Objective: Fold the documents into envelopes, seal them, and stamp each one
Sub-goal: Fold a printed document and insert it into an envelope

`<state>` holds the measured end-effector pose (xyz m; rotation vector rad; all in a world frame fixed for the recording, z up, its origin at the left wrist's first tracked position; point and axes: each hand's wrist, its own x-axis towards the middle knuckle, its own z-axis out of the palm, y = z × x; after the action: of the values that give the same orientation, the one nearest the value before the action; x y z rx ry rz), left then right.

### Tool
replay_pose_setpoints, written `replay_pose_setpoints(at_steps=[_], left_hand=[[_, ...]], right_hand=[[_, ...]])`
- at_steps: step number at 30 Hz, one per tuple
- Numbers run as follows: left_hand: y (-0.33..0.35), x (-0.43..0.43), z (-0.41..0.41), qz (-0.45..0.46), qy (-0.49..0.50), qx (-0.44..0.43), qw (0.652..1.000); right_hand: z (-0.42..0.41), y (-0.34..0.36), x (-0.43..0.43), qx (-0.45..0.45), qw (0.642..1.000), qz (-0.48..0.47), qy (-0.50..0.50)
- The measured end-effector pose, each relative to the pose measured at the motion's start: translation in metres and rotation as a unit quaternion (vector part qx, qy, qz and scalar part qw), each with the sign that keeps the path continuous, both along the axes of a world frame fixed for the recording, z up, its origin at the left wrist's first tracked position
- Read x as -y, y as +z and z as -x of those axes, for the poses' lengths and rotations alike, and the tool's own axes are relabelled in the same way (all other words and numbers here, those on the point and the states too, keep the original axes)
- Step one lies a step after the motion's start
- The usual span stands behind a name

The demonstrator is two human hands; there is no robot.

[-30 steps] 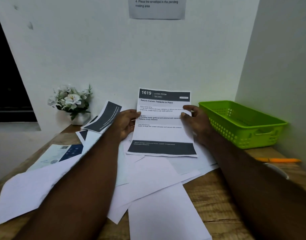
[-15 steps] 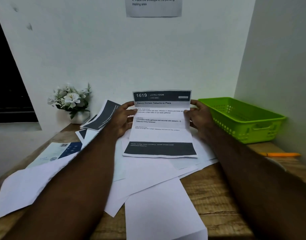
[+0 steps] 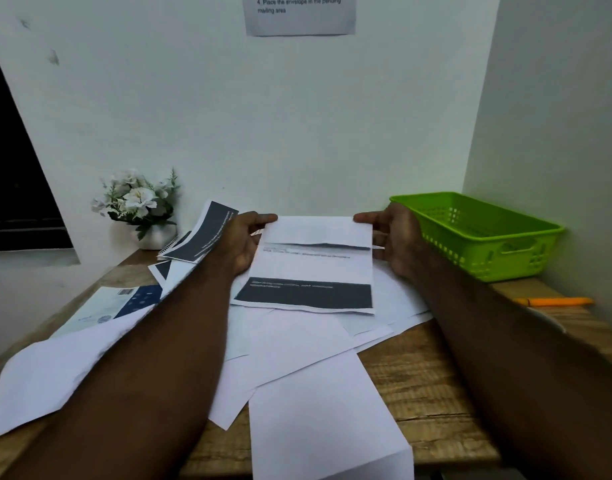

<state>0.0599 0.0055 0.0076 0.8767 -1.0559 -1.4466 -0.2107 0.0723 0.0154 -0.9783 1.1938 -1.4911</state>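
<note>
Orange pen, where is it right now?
In the head view, the orange pen lies on the table at far right, just in front of the green basket.

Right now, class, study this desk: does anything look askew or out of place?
Yes. Loose white sheets lie strewn across the wooden desk, overlapping at odd angles; the nearest sheet seems to overhang the near edge. The document pinched by the left hand and right hand looks squarely folded.
</note>
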Motion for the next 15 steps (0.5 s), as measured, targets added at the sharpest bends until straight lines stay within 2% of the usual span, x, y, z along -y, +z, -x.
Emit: replay_pose_setpoints(at_steps=[3, 6, 10, 15], left_hand=[[0.003, -0.007, 0.005, 0.013, -0.032, 0.000, 0.999], [0.001, -0.005, 0.005, 0.049, 0.008, 0.022, 0.999], [-0.001, -0.005, 0.004, 0.039, -0.028, 0.008, 0.999], [-0.002, -0.005, 0.007, 0.067, -0.035, -0.021, 0.997]], right_hand=[[-0.001, -0.003, 0.000, -0.020, 0.999, 0.021, 0.021], [-0.002, -0.009, 0.002, -0.037, 0.998, 0.047, 0.027], [-0.004, -0.010, 0.004, -0.066, 0.996, 0.061, -0.012], [-0.001, -0.012, 0.008, -0.055, 0.995, 0.075, -0.035]])
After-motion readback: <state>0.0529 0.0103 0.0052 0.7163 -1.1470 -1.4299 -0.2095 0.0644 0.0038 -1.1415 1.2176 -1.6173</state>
